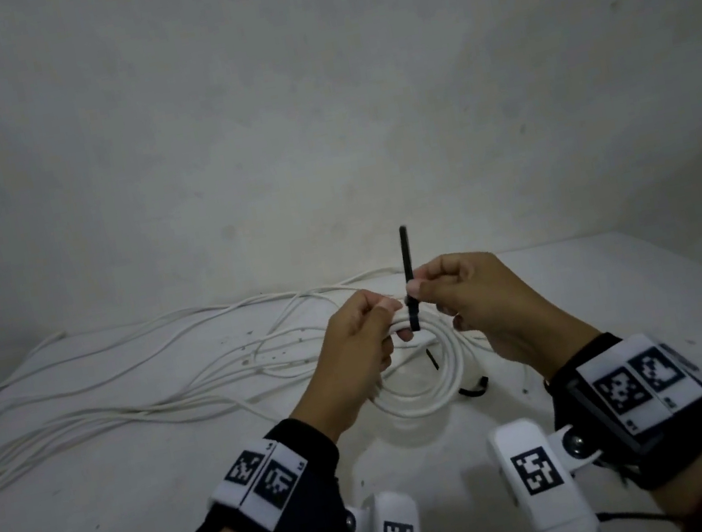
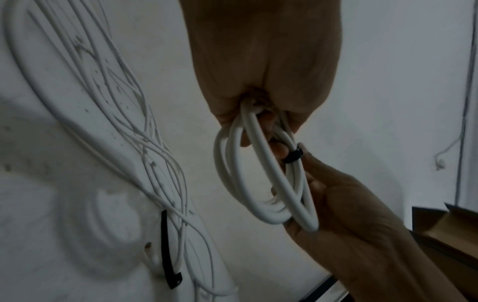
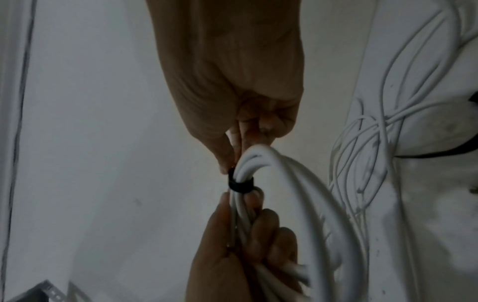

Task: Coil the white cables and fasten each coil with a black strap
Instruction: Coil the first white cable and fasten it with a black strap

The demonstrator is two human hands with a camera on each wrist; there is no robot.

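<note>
Two hands held up over a white bench (image 1: 103, 520) w/ a plain grey wall behind. The left hand (image 1: 357, 349) has its fingers curled round a small coil of thick white cable (image 1: 424, 374), gripping the bundle at its top; the coil hangs below both hands, above the bench. A thin black strap (image 1: 409, 279) is looped round the coil's top strands just right of the left thumb, and its free tail sticks straight up. The right hand (image 1: 482, 303) pinches that strap b/w thumb and forefinger right at the loop, other fingers curled under.

In the left wrist view the coil (image 2: 266, 183) shows as several long loops w/ the black strap (image 2: 293, 156) as a tight band near the top. The right wrist view shows the same band (image 3: 240, 185) cinched round the strands.

Loose white cables (image 1: 127, 389) lie spread in long tangled runs over the bench's left and rear, well apart from the coil. A spare black strap (image 1: 476, 386) lies on the bench just right of the coil. Another short black piece (image 1: 431, 359) shows through the coil's centre; can't tell what it is. Both wrists wear black bands w/ black-and-white square markers.
</note>
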